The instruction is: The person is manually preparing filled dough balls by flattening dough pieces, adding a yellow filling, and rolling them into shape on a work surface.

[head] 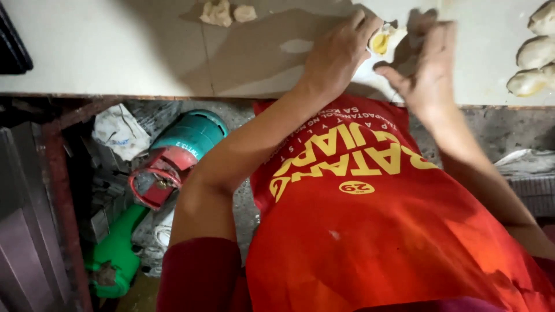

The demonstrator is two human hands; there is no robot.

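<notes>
On the pale worktop (115,52), at its near edge, pinch the dough round (386,43) (yellow filling showing) gently, left hand (341,52) fingers curled closed on it, right hand (430,63) fingers half-open, touching its rim.

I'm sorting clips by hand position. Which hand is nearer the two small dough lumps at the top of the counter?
The left hand. It rests just right of the small dough lumps, pinching the dough piece with yellow filling. The right hand is farther right, beyond that piece.

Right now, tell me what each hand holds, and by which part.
Left hand pinches the edge of a pale dough piece with yellow filling. Right hand sits beside it; its grip cannot be told.
</notes>
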